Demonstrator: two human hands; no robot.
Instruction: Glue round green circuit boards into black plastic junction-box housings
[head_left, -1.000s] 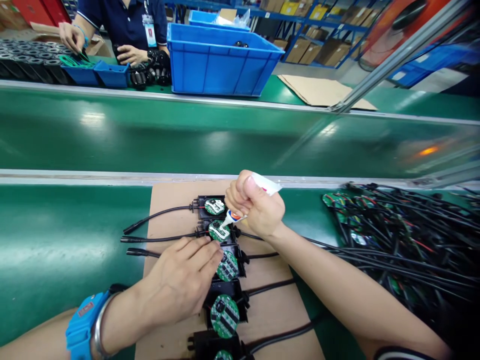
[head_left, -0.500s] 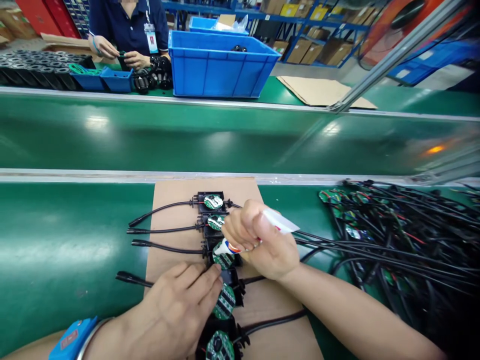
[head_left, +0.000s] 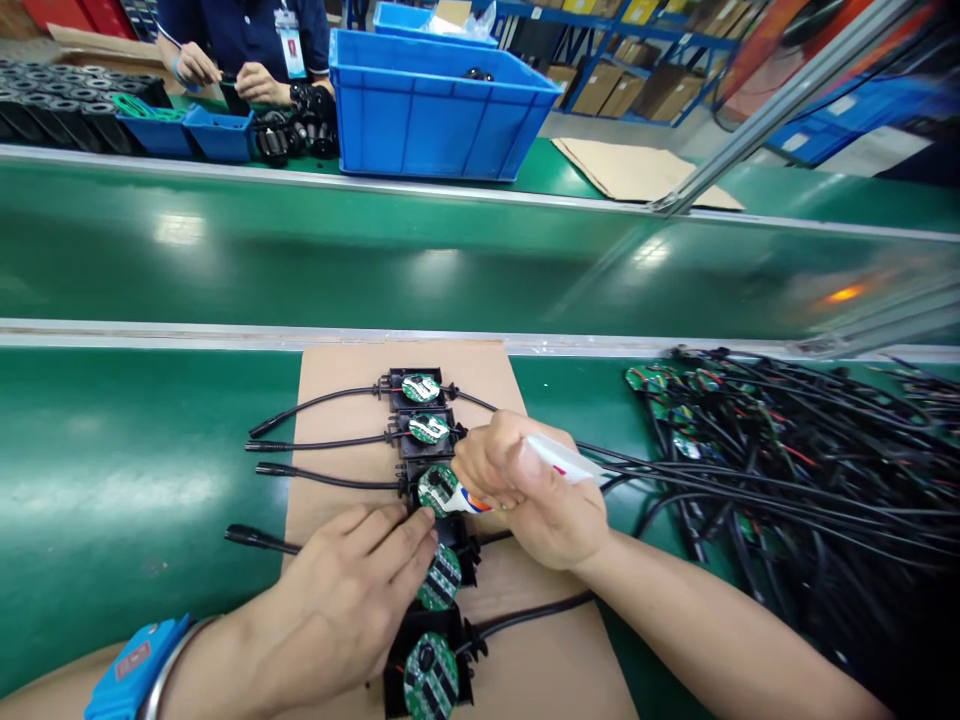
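Note:
My right hand (head_left: 544, 500) is closed around a white glue tube (head_left: 566, 459) with coloured markings. Its nozzle points left and down at the round green circuit board (head_left: 436, 489) third from the far end of a column. My left hand (head_left: 349, 585) lies palm down with fingers stretched out, fingertips at the near edge of that board. Nearer to me are two more boards (head_left: 439, 578) in black housings. Beyond my hands, the farthest board (head_left: 421, 388) and another (head_left: 429, 429) carry white strips. Black cables (head_left: 322, 446) run out from the housings.
Brown cardboard (head_left: 330, 375) lies under the column on the green bench (head_left: 112, 420). A tangle of cabled boards (head_left: 787, 450) covers the right side. Across the line, a person works beside small blue bins (head_left: 219, 135) and a large blue crate (head_left: 442, 110).
The tube's nozzle has drawn back rightward across the third board, showing more of its surface. My left hand stays beside it. The whole view has shifted slightly.

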